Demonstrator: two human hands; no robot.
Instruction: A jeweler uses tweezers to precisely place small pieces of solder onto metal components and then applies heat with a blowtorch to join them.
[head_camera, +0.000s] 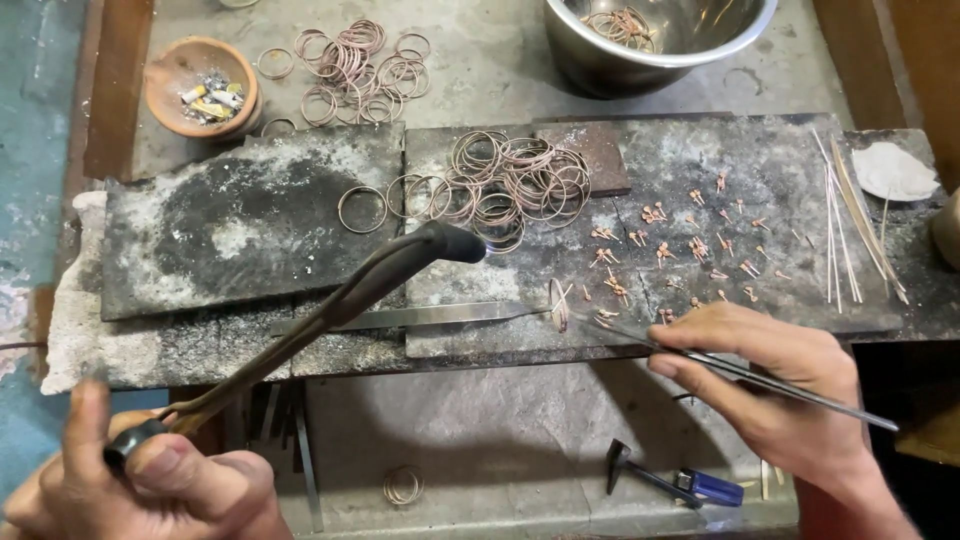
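Starting at the left edge: the left hand (140, 480) is clenched round the dark grip of a long curved torch (340, 305), and the pipe rises up and to the right until its blunt nozzle sits just short of the heap of copper rings (510, 180), hanging over the dark slab (250, 220). That heap is our landmark. Up and to the left of it, beyond the slab, sits a small clay bowl (165, 85) with bits of scrap inside, and beside that a second scatter of loose rings (355, 65) on the grey bench. A single ring (361, 209) lies flat just left of the heap, on the slab's edge. Below the heap, a flat metal file (420, 316) lies along the front of the slab, its point aimed right. Above and right of the heap, a steel bowl (600, 55) holds a few more rings. Right of the heap, tiny copper loop pieces (690, 245) are strewn over the stone. The right hand (780, 390) pinches long thin tweezers (640, 345), whose tips reach leftward to a small ring (558, 305) standing near the file's point, below and right of the heap. Farther right, thin wire sticks (835, 230) lie side by side. Down low, under the bench, lies a small hammer with a blue handle (665, 483).
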